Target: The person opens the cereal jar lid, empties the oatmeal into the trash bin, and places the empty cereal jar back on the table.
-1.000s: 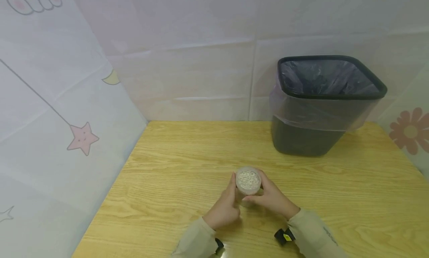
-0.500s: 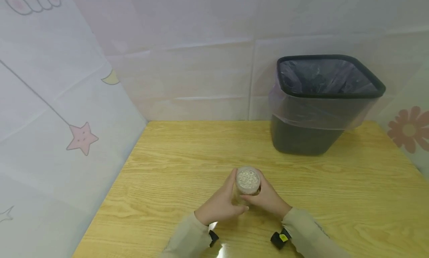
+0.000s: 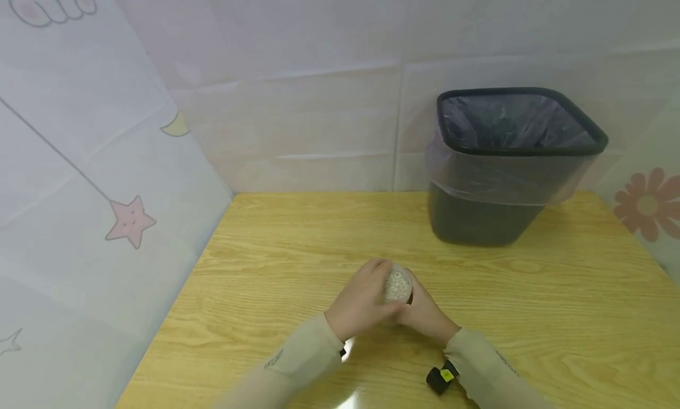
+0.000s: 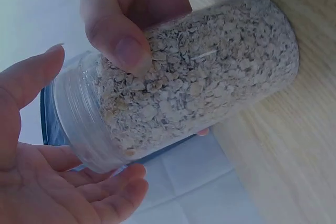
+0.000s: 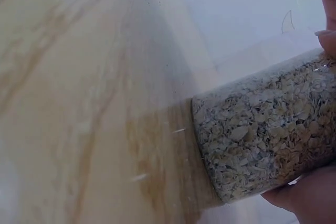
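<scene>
A clear jar [image 4: 210, 72] full of pale flakes that look like oats stands upright at the middle front of the table. My right hand [image 3: 427, 314] grips its body, with the thumb pressed on the side in the left wrist view. Around the see-through lid [image 4: 81, 114], my left hand [image 3: 361, 294] is spread loosely, the thumb a little apart from it and the other fingers beside its rim. In the head view this hand covers the left part of the jar's top. Flakes and the jar's base show in the right wrist view; whether the base touches the table is unclear.
A dark bin [image 3: 473, 217] with a clear plastic liner stands at the back right of the wooden table [image 3: 297, 232]. White wall sheets printed with a star [image 3: 130, 221] and a flower [image 3: 647, 205] close off the back and sides.
My left hand has moved from the jar's left side up and over its top edge, around the lid. The right hand has kept its grip, and the jar has hardly moved.
</scene>
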Available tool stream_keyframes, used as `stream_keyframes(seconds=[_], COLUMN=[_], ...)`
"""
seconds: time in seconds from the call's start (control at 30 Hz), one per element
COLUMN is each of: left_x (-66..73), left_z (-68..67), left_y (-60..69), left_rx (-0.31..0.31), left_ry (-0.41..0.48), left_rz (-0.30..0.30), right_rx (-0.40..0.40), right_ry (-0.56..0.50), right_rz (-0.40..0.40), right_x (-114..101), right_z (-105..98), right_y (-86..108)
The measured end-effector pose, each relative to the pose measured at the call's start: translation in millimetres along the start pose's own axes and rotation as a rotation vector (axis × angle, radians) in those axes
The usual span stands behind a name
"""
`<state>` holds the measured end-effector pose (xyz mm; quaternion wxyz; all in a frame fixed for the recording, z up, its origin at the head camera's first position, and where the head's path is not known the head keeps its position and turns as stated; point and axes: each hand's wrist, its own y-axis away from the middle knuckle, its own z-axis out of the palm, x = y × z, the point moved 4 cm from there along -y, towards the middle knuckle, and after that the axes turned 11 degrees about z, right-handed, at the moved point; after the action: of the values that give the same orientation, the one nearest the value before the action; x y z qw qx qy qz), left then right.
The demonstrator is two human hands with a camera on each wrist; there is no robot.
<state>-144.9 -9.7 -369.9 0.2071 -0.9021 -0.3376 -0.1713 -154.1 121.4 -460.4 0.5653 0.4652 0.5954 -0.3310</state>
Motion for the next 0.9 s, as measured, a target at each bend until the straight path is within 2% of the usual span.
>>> stream_keyframes(seconds=[0.1, 0.27, 0.37, 0.5, 0.67, 0.77, 0.9], left_x=[3.2, 4.5, 1.8, -2.1, -4.6, -5.8, -5.4], left_z=[1.6, 4.5, 5.5, 7.3, 12.4, 15.9, 18.2], left_y=[-5.7, -14.6, -19.7, -23.9, -24.2, -23.2, -22.7], left_rx=[-0.03, -0.08, -0.103, -0.121, -0.084, -0.05, -0.006], left_ry=[-0.132, -0.433, -0.55, -0.61, -0.718, -0.782, -0.819], left_rz=[0.066, 0.245, 0.337, 0.426, 0.511, 0.535, 0.548], right_rx=[-0.016, -0.025, -0.02, -0.014, -0.02, -0.008, 0.024], right_ry=[-0.012, -0.004, -0.019, -0.028, -0.025, 0.008, 0.09], right_rz=[-0.018, -0.064, -0.084, -0.121, -0.165, -0.174, -0.173], right_x=[1.0, -0.4, -0.6, -1.2, -2.1, -2.1, -1.5], right_z=[1.4, 3.1, 3.0, 4.0, 6.9, 7.4, 6.3], right_y=[0.0, 2.1, 3.8, 4.8, 3.7, 2.7, 2.0])
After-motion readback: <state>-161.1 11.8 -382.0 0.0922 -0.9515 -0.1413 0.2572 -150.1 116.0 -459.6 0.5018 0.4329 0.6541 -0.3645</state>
